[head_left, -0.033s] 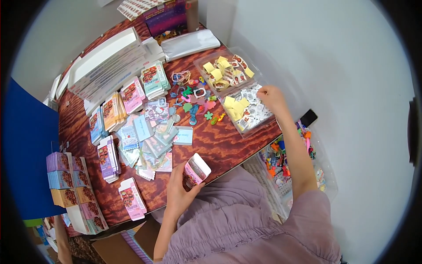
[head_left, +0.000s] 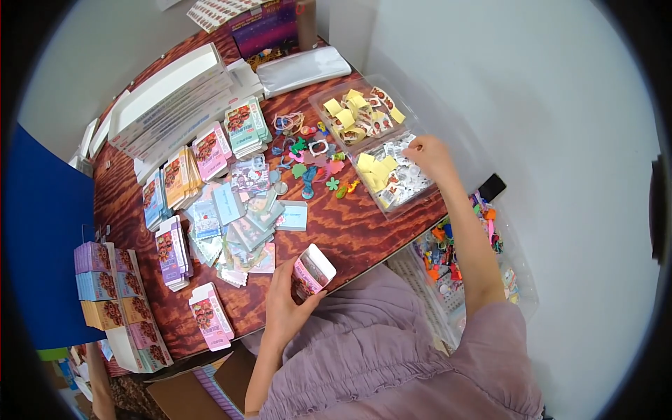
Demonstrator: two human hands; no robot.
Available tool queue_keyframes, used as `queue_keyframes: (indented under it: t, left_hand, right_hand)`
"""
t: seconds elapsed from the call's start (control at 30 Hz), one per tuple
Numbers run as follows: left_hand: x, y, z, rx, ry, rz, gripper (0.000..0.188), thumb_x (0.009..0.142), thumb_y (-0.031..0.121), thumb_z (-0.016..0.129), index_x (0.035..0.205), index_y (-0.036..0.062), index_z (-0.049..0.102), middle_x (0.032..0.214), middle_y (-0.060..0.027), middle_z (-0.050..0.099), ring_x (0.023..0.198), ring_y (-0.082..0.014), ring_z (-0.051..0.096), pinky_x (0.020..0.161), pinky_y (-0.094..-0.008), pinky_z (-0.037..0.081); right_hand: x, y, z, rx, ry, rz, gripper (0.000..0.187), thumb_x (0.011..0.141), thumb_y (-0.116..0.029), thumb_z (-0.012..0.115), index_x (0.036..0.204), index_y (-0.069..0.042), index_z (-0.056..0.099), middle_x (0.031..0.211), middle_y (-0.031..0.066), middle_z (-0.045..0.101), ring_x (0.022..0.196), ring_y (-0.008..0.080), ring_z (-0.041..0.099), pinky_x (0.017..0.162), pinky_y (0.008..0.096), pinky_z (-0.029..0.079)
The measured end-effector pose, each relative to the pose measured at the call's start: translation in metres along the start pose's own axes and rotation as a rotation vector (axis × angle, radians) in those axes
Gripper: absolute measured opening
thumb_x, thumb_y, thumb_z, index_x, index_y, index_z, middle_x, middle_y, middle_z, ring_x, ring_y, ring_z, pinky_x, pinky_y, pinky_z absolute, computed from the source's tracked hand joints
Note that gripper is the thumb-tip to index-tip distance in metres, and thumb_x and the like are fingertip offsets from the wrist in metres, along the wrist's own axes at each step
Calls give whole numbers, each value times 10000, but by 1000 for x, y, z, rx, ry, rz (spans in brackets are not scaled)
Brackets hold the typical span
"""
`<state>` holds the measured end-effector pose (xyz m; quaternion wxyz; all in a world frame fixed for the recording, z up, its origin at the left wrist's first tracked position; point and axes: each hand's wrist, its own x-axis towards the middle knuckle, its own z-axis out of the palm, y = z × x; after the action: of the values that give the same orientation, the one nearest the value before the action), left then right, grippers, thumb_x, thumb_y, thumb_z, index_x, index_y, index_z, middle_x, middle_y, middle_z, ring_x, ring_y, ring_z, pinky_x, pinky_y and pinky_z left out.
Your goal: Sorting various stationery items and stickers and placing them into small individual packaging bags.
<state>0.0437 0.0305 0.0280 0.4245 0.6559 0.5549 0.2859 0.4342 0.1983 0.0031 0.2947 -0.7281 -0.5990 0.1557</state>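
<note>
My left hand (head_left: 288,302) grips a small pink cardboard box (head_left: 308,276) near the table's front edge. The box is tilted, with its white end flap raised and its mouth open. Over a clear plastic tray (head_left: 392,212) my right hand (head_left: 428,155) is pinched closed; what its fingers hold, if anything, I cannot make out. Beneath it in the tray lie small white printed slips (head_left: 413,178) and folded yellow papers (head_left: 376,171). A second compartment holds more yellow papers (head_left: 343,115) and printed strips. Left of my left hand lie flat pink boxes (head_left: 210,318).
Mid-table are a heap of cards and clear sleeves (head_left: 245,217) and loose small plastic toys (head_left: 301,150). Flat box stacks (head_left: 182,178) and white trays (head_left: 168,98) stand behind. A toy bin (head_left: 448,266) sits below the right edge. Another person's arm (head_left: 100,385) shows lower left.
My right hand has shifted slightly left over the tray. My left hand and the pink box have stayed in place.
</note>
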Motion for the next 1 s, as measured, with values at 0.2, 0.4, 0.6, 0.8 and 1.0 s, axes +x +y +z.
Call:
queue_keyframes:
  t: [0.2,0.4,0.6,0.8,1.0]
  left_hand:
    - [0,-2,-1,-20,-2,-18,739,715,125,843,1357,32,491,1273,-167,568,1148,-332,595,937,-393,508]
    - [-1,-7,-2,-8,14,-2,751,716,133,846,1364,28,482,1270,-171,566,1145,-339,594,934,-397,508]
    - [0,-8,-1,18,15,43,760,713,95,848,1371,15,475,1257,-152,559,1121,-299,606,907,-374,523]
    - [-5,-9,-1,26,27,64,753,711,144,853,1347,-7,480,1239,-185,576,1121,-355,599,926,-413,507]
    - [-8,-6,-1,30,20,49,759,712,95,851,1367,4,477,1233,-152,567,1099,-302,604,892,-374,518]
  right_hand:
    - [12,16,6,262,-102,82,247,767,-195,770,706,-27,598,618,23,537,587,128,515,556,329,399]
    - [-6,-10,-22,522,-226,267,279,858,-219,749,675,-58,613,614,-47,531,543,49,421,488,265,304]
    - [-17,7,-28,525,-236,267,161,860,-185,746,768,-69,683,645,-57,571,536,33,430,472,229,288]
    - [-22,-6,-28,506,-173,306,161,873,-183,723,837,-27,697,662,-20,598,577,71,502,512,258,365]
    - [-17,16,-17,-82,12,-83,189,867,-189,664,887,-1,658,707,152,608,595,260,559,618,380,469]
